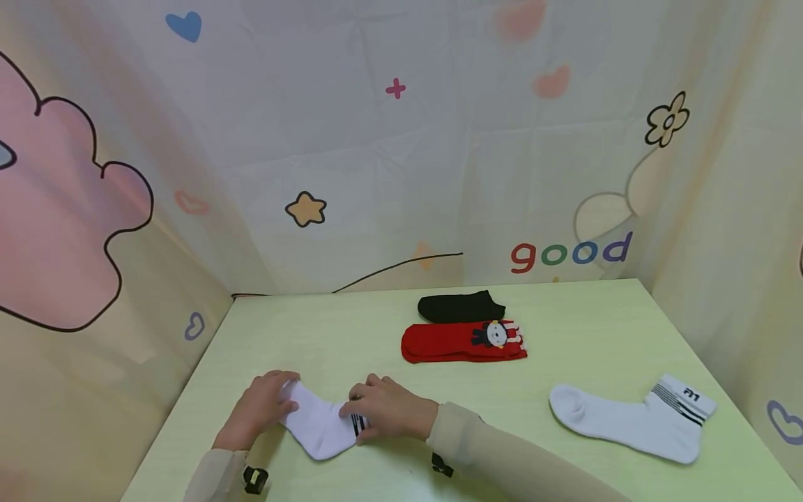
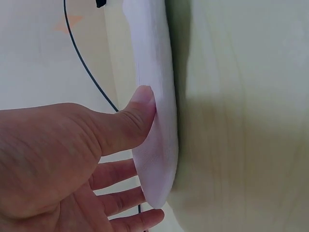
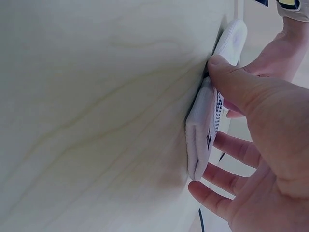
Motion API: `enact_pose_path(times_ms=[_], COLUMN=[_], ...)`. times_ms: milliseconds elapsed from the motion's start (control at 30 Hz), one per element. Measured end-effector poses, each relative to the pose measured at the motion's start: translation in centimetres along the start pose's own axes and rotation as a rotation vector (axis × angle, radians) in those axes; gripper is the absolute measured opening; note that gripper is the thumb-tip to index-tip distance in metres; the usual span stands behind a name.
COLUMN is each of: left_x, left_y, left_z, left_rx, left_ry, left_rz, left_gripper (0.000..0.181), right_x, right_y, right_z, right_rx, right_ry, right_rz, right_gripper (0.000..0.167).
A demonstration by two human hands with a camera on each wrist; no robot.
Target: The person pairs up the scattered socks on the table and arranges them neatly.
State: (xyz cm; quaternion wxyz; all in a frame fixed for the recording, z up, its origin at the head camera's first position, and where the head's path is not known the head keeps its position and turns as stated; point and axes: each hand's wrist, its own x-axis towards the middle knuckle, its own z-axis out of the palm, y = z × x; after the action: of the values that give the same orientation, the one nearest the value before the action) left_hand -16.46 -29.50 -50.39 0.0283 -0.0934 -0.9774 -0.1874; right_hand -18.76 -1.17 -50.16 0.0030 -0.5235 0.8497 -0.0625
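Note:
A white sock (image 1: 318,424) with black stripes at its cuff lies on the table in front of me, between both hands. My left hand (image 1: 261,406) holds its left end, the thumb on the near side and the fingers round the far edge in the left wrist view. Over the striped cuff, my right hand (image 1: 394,410) grips with the thumb at one edge and fingers at the other. In the right wrist view the sock's cuff (image 3: 199,135) shows two layers lying together. Part of the cuff is hidden under the right hand.
Another white sock (image 1: 627,418) with black stripes lies flat at the right. Toward the back, a red sock (image 1: 439,343) with a cartoon figure lies just in front of a black sock (image 1: 458,307). A printed curtain (image 1: 376,153) hangs behind the pale table (image 1: 301,328).

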Motion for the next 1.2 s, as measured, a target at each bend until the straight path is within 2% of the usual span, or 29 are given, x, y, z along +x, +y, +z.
enact_pose_path(times_ms=[233, 367, 567, 867, 1200], left_x=[0.2, 0.4, 0.6, 0.8, 0.6], left_y=[0.1, 0.0, -0.2, -0.5, -0.7], left_z=[-0.3, -0.3, -0.5, -0.8, -1.1], left_rx=[-0.001, 0.018, 0.048, 0.043, 0.082], left_ry=[0.0, 0.004, 0.024, 0.033, 0.045], left_rz=[-0.016, -0.026, -0.029, -0.06, -0.091], left_gripper=[0.049, 0.044, 0.039, 0.038, 0.026], right_x=[0.3, 0.4, 0.4, 0.3, 0.3], right_y=[0.1, 0.1, 0.1, -0.1, -0.2], right_z=[-0.3, -0.3, -0.2, -0.4, -0.6], right_rx=[-0.001, -0.008, -0.045, -0.116, -0.064], right_ry=[-0.033, -0.043, -0.006, 0.029, 0.026], right_rz=[0.015, 0.028, 0.014, 0.005, -0.007], right_gripper=[0.046, 0.047, 0.046, 0.045, 0.041])
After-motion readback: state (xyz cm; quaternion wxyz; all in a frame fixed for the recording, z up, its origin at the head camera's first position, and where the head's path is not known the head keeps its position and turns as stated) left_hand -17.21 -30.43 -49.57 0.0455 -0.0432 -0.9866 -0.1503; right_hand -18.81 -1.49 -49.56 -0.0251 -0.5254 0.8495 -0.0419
